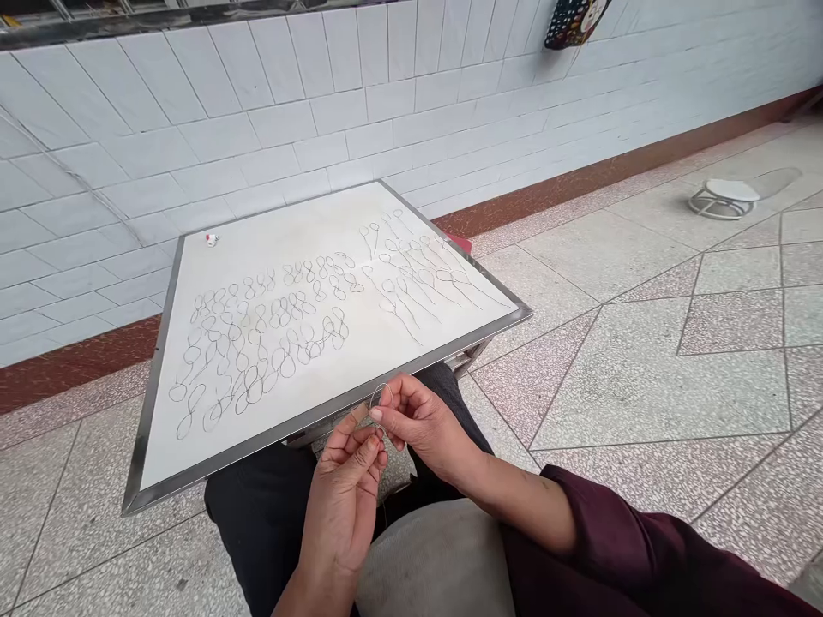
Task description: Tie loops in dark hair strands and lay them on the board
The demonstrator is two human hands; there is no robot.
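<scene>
Just past the near edge of the table, above my lap, both hands meet on a thin wire loop (391,391). My right hand (424,426) pinches the loop's side between thumb and fingers. Below it, my left hand (351,471) closes thumb and fingertips on the lower, twisted part of the wire. The wire's tail is mostly hidden by the fingers. On the white tabletop (309,227) lie several wires bent into figure-eight shapes (250,390) at the left and middle. Several single-loop wires with long straight tails (405,291) lie at the right.
A small red-and-white object (212,240) lies at the table's far left corner. The table's metal edge (257,441) runs before my knees. Behind stands a white tiled wall (257,128), with a patterned bag (572,24) hanging on it. A low stool (726,197) stands at the right.
</scene>
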